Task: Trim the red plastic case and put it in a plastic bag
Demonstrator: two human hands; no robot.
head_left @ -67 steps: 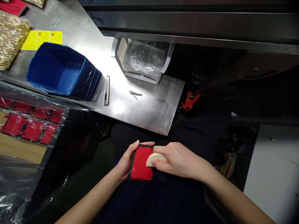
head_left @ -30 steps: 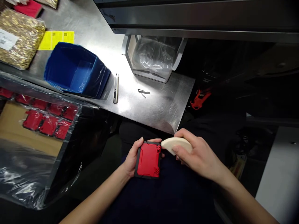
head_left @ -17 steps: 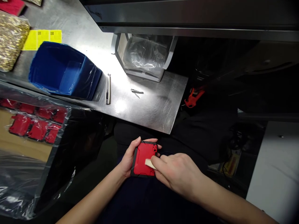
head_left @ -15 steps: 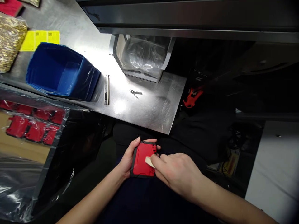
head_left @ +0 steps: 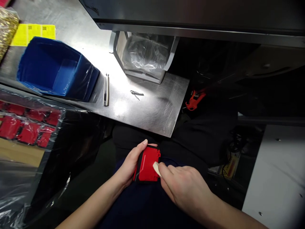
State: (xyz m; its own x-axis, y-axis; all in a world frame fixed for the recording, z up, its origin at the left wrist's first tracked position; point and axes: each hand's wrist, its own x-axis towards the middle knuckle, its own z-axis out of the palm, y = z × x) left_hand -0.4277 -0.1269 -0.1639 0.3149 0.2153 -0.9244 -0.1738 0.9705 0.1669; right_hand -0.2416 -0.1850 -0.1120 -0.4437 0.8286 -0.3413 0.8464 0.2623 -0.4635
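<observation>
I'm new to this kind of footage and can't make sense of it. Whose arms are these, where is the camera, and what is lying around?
The camera sits on a person's head, looking down at their own bare arms. The left hand holds a small red part with a black frame over the lap. The right hand presses a pale cream tool against it. Beyond lies a steel table with a blue bin, a slim metal tool, small tweezers and a plastic-lined holder. At left, more red parts lie under clear plastic.

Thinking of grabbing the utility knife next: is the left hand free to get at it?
Probably not yet: the left hand grips the red part; the utility knife lies unobstructed on the table.
</observation>
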